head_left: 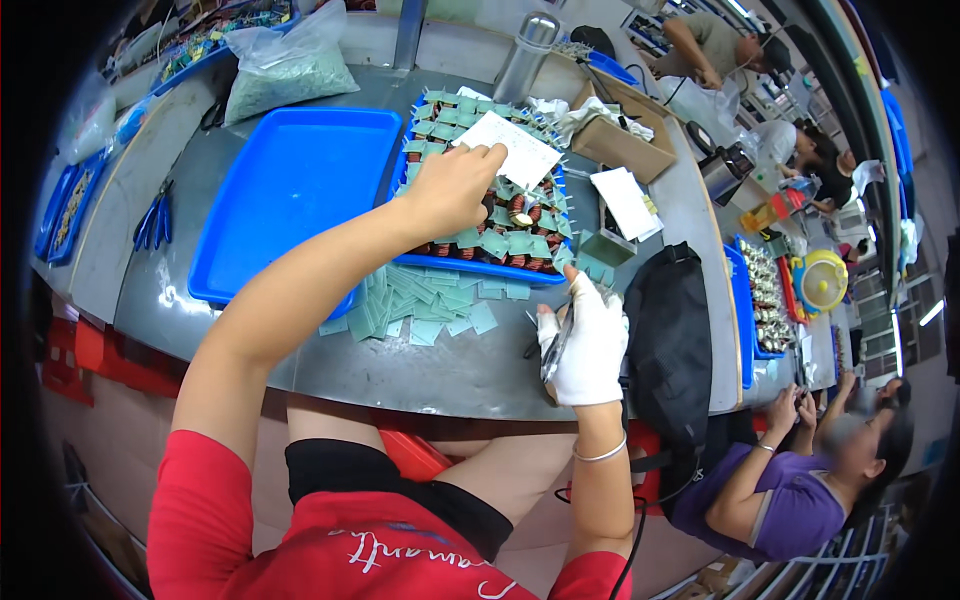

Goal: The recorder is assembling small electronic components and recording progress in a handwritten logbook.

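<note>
My bare left hand [455, 190] reaches over a blue tray [478, 266] filled with rows of copper-wound coils [522, 212] and pale green square plates [494, 243]. Its fingers curl down among the coils beside a white paper [512, 148] lying on top; what they grip is hidden. Near the tray's front right corner, my right hand [592, 345] wears a white glove with bare fingertips. It is closed around a dark metal tool [562, 345], whose kind is mostly covered by the palm. Loose green plates [420, 300] lie piled in front of the tray.
An unfilled blue tray [290, 190] sits left, with blue-handled pliers [154, 220] beyond it. Behind stand a plastic bag [290, 65], a steel flask [528, 55] and a cardboard box [625, 145]. A black bag [672, 335] lies at right, near a co-worker in purple [780, 505].
</note>
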{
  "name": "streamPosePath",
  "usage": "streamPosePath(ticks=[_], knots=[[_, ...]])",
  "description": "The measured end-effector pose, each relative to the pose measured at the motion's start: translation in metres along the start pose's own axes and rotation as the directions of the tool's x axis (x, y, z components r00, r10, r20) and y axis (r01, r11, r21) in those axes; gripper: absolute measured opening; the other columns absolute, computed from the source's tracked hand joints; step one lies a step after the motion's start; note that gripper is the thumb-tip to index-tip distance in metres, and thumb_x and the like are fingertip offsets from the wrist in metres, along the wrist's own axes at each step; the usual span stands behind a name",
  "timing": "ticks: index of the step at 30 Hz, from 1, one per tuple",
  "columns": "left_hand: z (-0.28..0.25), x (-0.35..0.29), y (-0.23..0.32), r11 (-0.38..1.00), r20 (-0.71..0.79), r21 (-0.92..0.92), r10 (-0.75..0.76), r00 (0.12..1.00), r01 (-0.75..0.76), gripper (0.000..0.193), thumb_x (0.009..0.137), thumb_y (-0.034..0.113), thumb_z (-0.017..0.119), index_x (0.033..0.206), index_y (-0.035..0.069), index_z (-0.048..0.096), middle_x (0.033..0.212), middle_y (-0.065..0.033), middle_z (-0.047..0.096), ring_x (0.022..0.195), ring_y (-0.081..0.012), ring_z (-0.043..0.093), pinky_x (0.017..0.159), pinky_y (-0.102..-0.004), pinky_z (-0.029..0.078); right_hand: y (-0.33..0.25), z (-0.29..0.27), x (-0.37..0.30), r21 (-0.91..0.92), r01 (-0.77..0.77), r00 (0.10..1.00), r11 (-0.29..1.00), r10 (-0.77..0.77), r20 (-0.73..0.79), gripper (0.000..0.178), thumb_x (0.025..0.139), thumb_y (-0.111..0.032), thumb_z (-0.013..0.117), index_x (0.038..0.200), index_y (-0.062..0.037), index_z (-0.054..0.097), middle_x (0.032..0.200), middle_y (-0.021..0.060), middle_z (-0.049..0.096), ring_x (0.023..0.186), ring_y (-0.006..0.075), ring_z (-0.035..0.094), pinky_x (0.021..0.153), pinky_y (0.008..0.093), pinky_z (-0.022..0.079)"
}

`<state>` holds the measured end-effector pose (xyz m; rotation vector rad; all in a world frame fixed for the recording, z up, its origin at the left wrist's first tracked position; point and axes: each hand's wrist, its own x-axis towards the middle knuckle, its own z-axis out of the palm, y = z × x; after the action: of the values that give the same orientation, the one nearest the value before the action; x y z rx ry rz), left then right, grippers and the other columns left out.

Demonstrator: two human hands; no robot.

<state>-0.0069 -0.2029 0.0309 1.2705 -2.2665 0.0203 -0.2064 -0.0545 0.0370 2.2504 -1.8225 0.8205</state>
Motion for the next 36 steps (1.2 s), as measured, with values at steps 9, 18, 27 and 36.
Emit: streamPosePath(ticks=[9,18,27,36], knots=[[-0.003,0.045,-0.010,0.841,-0.124,-0.523,-0.237,0.964,0.140,0.038,0.069,0.004,0.066,0.105,0.001,0.055,0.089,-0.0230,0.065,0.086,-0.0406,0.062,0.075,-0.0451,0.047,0.021,-0.022,0.003,-0.131,-0.017,0.994,0.991,0.002,-0.113,0.041,0.079,-0.012,0.057,0.119,-0.0043,0.055,0.102,0.0109,0.062,0.100,0.0346,0.054,0.087,0.0468,0.039],[-0.052,-0.116,0.072,0.846,-0.241,-0.493,0.092,0.966,-0.204,0.038,0.066,-0.003,0.061,0.103,0.004,0.062,0.095,-0.0153,0.064,0.089,-0.0324,0.061,0.079,-0.0400,0.048,-0.024,-0.022,-0.066,0.276,0.132,0.934,0.952,-0.026,-0.357,0.047,0.069,0.003,0.059,0.116,0.0019,0.057,0.099,0.0167,0.062,0.084,0.0376,0.057,0.077,0.0483,0.041],[0.001,-0.272,0.109,0.834,-0.128,-0.437,0.314,0.941,-0.338,0.032,0.061,0.008,0.071,0.092,0.005,0.063,0.087,-0.0080,0.065,0.071,-0.0250,0.062,0.058,-0.0325,0.051,-0.089,0.084,-0.246,0.492,-0.422,0.897,0.762,0.271,0.349,0.030,0.080,-0.016,0.062,0.108,-0.0065,0.057,0.077,0.0219,0.063,0.070,0.0408,0.062,0.061,0.0484,0.050],[0.111,-0.366,0.064,0.918,0.659,-0.122,-0.209,0.722,0.377,0.030,0.068,0.006,0.062,0.097,0.002,0.063,0.101,-0.0187,0.064,0.097,-0.0355,0.061,0.085,-0.0431,0.050,-0.063,0.135,-0.271,0.141,-0.470,0.578,0.871,0.182,0.796,0.028,0.084,-0.026,0.054,0.104,-0.0054,0.057,0.099,0.0221,0.063,0.094,0.0383,0.061,0.083,0.0452,0.048]])
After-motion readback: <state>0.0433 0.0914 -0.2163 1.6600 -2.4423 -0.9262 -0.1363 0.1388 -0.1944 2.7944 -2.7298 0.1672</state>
